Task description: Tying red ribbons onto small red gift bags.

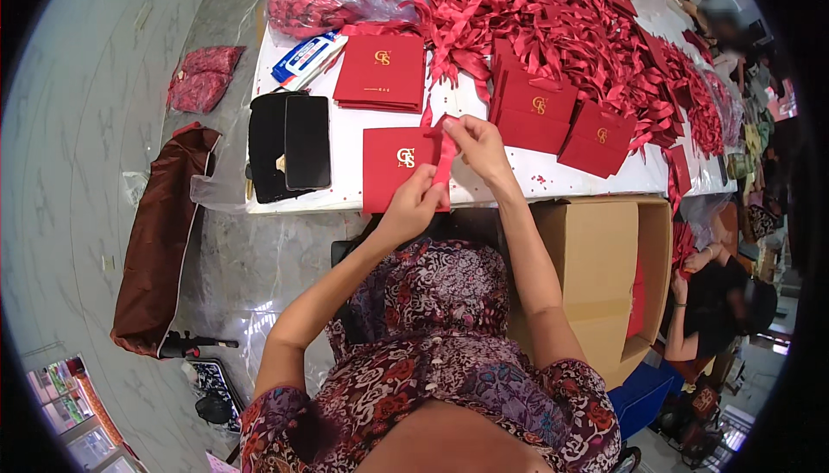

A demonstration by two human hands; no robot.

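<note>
A flat red paper piece (385, 167), a folder or gift bag with gold letters, lies at the table's near edge in front of me. A red ribbon (446, 158) runs along its right side. My right hand (480, 148) pinches the ribbon's upper part between thumb and fingers near the piece's top right corner. Lower down, my left hand (414, 203) rests over the piece, its fingers closed on the lower part of the ribbon. Just behind lies a neat stack of matching red pieces (380, 74).
More red stacks (537, 110) stand to the right, before a large heap of red ribbons (527, 19). A black phone (307, 143) on a black pouch (266, 171) and a wipes pack (304, 60) lie left. A cardboard box (600, 274) stands below right. Another person (712, 300) sits farther right.
</note>
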